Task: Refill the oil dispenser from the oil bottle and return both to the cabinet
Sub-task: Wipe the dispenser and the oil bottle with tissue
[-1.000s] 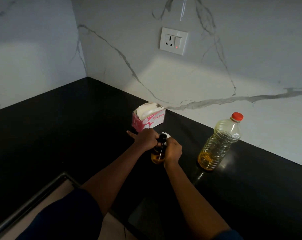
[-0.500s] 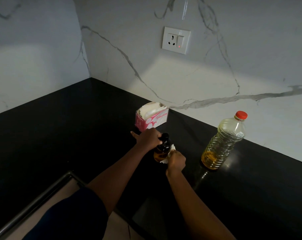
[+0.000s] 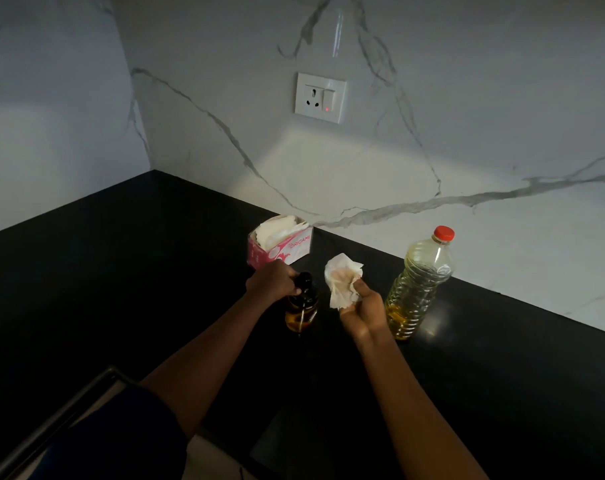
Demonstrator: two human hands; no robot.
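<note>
A small dark oil dispenser (image 3: 301,308) with a black top stands upright on the black counter (image 3: 138,271), amber oil in its lower part. My left hand (image 3: 272,281) grips its neck and top. Just right of it, my right hand (image 3: 362,309) holds a crumpled white tissue (image 3: 342,280) with oily stains, lifted clear of the dispenser. A clear plastic oil bottle (image 3: 419,284) with a red cap stands upright to the right, near the wall, with a little yellow oil at its bottom.
A pink tissue box (image 3: 281,243), open with white tissues showing, sits against the marble wall behind my left hand. A wall socket (image 3: 320,97) with a red light is above it. A metal rail (image 3: 55,424) runs along the counter's near left edge.
My right hand has pulled the tissue away from the dispenser's side and raised it to the right. My left hand has kept its grip on the dispenser's top.
</note>
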